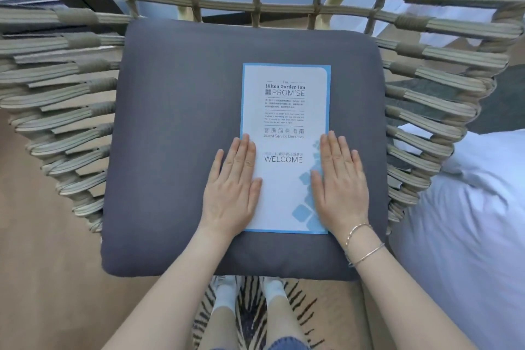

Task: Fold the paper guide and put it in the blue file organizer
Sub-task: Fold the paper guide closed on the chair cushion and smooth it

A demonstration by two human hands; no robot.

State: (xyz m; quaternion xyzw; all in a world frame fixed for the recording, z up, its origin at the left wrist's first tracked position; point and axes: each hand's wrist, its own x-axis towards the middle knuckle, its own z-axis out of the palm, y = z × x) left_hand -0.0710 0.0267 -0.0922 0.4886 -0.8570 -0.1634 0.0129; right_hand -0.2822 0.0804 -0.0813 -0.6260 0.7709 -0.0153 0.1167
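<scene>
Small print on the paper guide (pixel 285 111) blurred; lower corners under palms.

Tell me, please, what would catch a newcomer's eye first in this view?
Most striking is the white, blue-edged paper guide, printed with WELCOME, lying flat on the dark grey cushion of a woven rope chair. The left hand and right hand press flat on its lower half, one at each long edge. Thin bracelets circle the right wrist.

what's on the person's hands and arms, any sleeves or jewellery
Both forearms are bare, no sleeves in view. The left hand wears nothing. The right hand has thin metal bangle bracelets at the wrist. No rings or gloves visible.
</scene>
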